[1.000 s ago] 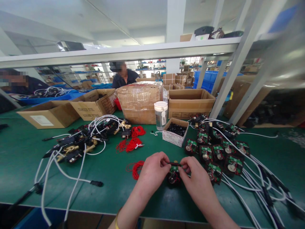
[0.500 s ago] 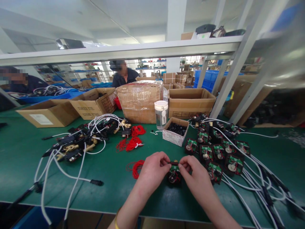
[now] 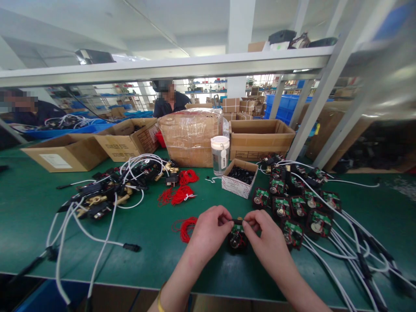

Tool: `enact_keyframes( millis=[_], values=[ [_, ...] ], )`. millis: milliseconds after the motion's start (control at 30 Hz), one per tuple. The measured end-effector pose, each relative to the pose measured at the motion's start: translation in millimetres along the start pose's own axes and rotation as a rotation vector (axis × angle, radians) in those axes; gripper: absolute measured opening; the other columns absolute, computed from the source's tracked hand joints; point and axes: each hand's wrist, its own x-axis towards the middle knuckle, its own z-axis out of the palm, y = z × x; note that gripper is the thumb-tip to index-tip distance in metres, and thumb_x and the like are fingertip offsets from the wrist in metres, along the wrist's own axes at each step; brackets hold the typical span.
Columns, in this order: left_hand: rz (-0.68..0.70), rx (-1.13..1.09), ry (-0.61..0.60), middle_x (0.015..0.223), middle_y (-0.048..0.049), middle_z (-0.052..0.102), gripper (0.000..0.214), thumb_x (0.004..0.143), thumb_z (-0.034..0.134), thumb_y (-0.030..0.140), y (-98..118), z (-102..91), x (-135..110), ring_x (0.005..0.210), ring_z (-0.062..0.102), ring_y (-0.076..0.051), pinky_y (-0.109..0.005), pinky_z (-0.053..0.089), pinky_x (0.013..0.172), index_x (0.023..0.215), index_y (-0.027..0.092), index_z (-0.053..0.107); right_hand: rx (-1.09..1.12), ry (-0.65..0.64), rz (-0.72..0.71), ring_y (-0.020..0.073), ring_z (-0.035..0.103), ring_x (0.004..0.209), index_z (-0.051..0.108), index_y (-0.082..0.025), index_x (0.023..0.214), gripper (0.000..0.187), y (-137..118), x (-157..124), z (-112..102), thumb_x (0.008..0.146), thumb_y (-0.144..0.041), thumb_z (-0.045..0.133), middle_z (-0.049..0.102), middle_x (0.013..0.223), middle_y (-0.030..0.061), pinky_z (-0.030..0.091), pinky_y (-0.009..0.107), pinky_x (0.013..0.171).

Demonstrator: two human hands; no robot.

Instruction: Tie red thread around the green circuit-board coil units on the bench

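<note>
Both hands meet over a small black valve unit with a green circuit board [image 3: 237,237] standing on the green table [image 3: 156,255]. My left hand [image 3: 208,234] pinches its top from the left. My right hand [image 3: 268,242] pinches it from the right, fingertips almost touching the left ones. A loose bundle of red wire [image 3: 184,229] lies just left of my left hand. Several like units with green boards [image 3: 294,210] and white cables lie to the right.
A small box of black parts [image 3: 239,178] and a clear white-lidded jar [image 3: 219,156] stand behind the hands. Brass-fitted units with white cables [image 3: 107,193] lie at left, more red wire bundles [image 3: 180,190] near them. Cardboard boxes [image 3: 191,136] line the back; two people sit beyond.
The hands stay on the same unit with only slight finger shifts; the view has tilted a little.
</note>
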Motion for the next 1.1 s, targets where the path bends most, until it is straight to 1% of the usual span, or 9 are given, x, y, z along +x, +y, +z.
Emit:
enact_keyframes(
  millis=[200,300,400,500,600,733,900,1000,1100],
  values=[
    [-0.016,-0.008,0.034,0.078,0.0011,0.066,0.004,0.078,0.067,0.017,1,0.9,-1,0.074,0.062,-0.015,-0.026,0.046,0.071,0.077,0.020,0.068,0.006,-0.030,0.014,0.0191,0.058,0.078,0.061,-0.022,0.085,0.013,-1,3,-2,0.094,-0.027,0.054,0.056,0.087,0.0018,0.047,0.033,0.072],
    [-0.014,-0.091,0.008,0.081,0.0001,0.067,0.004,0.082,0.065,0.023,-3,2.4,-1,0.076,0.063,-0.016,-0.027,0.047,0.072,0.080,0.020,0.068,0.072,-0.047,0.020,0.0191,0.058,0.077,0.062,-0.022,0.085,0.018,2,3,-4,0.096,-0.031,0.050,0.058,0.086,0.0021,0.046,0.032,0.072],
    [-0.022,-0.160,-0.001,0.083,-0.0004,0.068,0.006,0.082,0.063,0.020,-9,5.4,-2,0.078,0.063,-0.016,-0.027,0.048,0.074,0.085,0.020,0.068,0.119,-0.069,0.043,0.0190,0.058,0.077,0.064,-0.022,0.089,0.018,5,2,-6,0.095,-0.033,0.051,0.059,0.086,0.0022,0.046,0.032,0.071],
    [-0.013,-0.144,0.037,0.084,-0.0003,0.067,0.007,0.080,0.063,0.018,-12,7.8,-4,0.080,0.063,-0.016,-0.027,0.048,0.076,0.085,0.020,0.067,0.132,-0.090,0.044,0.0199,0.060,0.081,0.065,-0.022,0.090,0.021,7,3,-9,0.096,-0.036,0.050,0.061,0.089,0.0030,0.046,0.033,0.074],
    [0.006,-0.156,0.035,0.085,-0.0006,0.066,0.006,0.084,0.062,0.023,-12,8.1,-7,0.081,0.062,-0.017,-0.028,0.047,0.077,0.085,0.021,0.067,0.157,-0.125,0.061,0.0203,0.060,0.085,0.066,-0.022,0.091,0.025,9,3,-12,0.098,-0.039,0.049,0.063,0.090,0.0033,0.046,0.033,0.076],
    [0.017,-0.210,0.026,0.087,-0.0005,0.066,0.008,0.085,0.059,0.023,-13,9.9,-10,0.083,0.062,-0.018,-0.028,0.047,0.078,0.088,0.021,0.066,0.190,-0.138,0.080,0.0192,0.059,0.080,0.066,-0.022,0.097,0.018,12,3,-11,0.092,-0.034,0.054,0.062,0.088,0.0020,0.047,0.033,0.075],
    [-0.001,-0.238,0.052,0.087,-0.0006,0.067,0.008,0.086,0.058,0.024,-14,14.5,-13,0.085,0.063,-0.018,-0.029,0.047,0.080,0.087,0.021,0.065,0.209,-0.137,0.076,0.0190,0.060,0.080,0.067,-0.023,0.099,0.018,17,-1,-8,0.091,-0.033,0.054,0.063,0.089,0.0019,0.049,0.033,0.075],
    [-0.017,-0.309,0.023,0.089,-0.0011,0.069,0.011,0.088,0.057,0.028,-15,13.3,-16,0.086,0.064,-0.019,-0.029,0.048,0.081,0.091,0.021,0.066,0.214,-0.133,0.075,0.0190,0.061,0.081,0.067,-0.023,0.103,0.019,19,-5,-8,0.091,-0.030,0.055,0.064,0.089,0.0017,0.050,0.033,0.075],
    [-0.023,-0.382,-0.014,0.097,-0.0017,0.072,0.015,0.087,0.058,0.026,-18,10.7,-21,0.092,0.066,-0.020,-0.031,0.049,0.087,0.098,0.022,0.068,0.191,-0.132,0.034,0.0185,0.062,0.082,0.066,-0.024,0.110,0.022,21,-10,-9,0.093,-0.027,0.053,0.063,0.092,0.0018,0.050,0.034,0.078]
  ],
)
